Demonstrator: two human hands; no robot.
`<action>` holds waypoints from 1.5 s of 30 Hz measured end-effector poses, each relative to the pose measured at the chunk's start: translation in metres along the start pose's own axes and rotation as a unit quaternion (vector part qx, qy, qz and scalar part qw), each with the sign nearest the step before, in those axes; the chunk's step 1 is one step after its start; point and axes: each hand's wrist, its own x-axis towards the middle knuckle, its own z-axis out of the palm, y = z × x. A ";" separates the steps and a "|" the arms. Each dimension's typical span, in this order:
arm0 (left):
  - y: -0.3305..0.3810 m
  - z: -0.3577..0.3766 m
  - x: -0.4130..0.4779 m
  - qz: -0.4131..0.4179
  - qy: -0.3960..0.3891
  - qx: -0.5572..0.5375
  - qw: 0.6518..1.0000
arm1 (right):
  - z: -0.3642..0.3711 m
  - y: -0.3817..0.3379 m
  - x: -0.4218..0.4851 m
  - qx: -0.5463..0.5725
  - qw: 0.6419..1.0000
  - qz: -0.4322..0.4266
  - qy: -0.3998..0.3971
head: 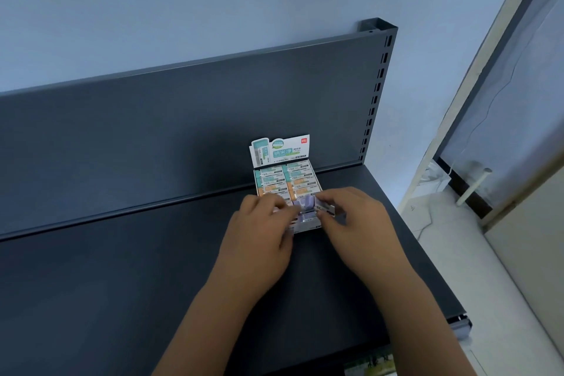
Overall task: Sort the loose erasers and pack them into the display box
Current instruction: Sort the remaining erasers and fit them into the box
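purple eraser (324, 208) | long axis left-right | right hand (351, 217) pinching

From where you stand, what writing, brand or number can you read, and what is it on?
"纳米净" in large teal letters: upright flap of the display box.
Red logo at the flap's top right corner: too small to read.
Small print on the flap: blurred.
Eraser sleeves: print too small to read.
Eraser in the right hand: label unreadable.

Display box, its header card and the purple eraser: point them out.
Display box (319, 185): head view, right wall rim.
Header card (282, 150): head view, printed front.
Purple eraser (306, 204): head view, purple sleeve between the hands.
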 end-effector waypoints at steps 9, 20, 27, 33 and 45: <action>-0.001 0.001 -0.003 0.010 -0.016 0.001 1.000 | 0.006 -0.004 0.004 -0.003 1.000 0.015 0.006; -0.008 0.001 0.001 -0.014 0.018 -0.004 1.000 | 0.006 -0.002 0.000 -0.084 0.996 -0.028 -0.021; -0.008 -0.001 0.001 -0.007 0.015 -0.029 0.999 | 0.010 -0.002 0.001 -0.109 0.993 -0.025 -0.025; -0.010 -0.002 -0.003 -0.018 0.022 -0.057 0.998 | 0.014 -0.008 -0.003 -0.138 0.990 -0.030 -0.013; -0.021 -0.006 -0.006 -0.053 0.004 -0.171 0.984 | 0.014 -0.021 -0.010 -0.235 0.971 -0.034 0.028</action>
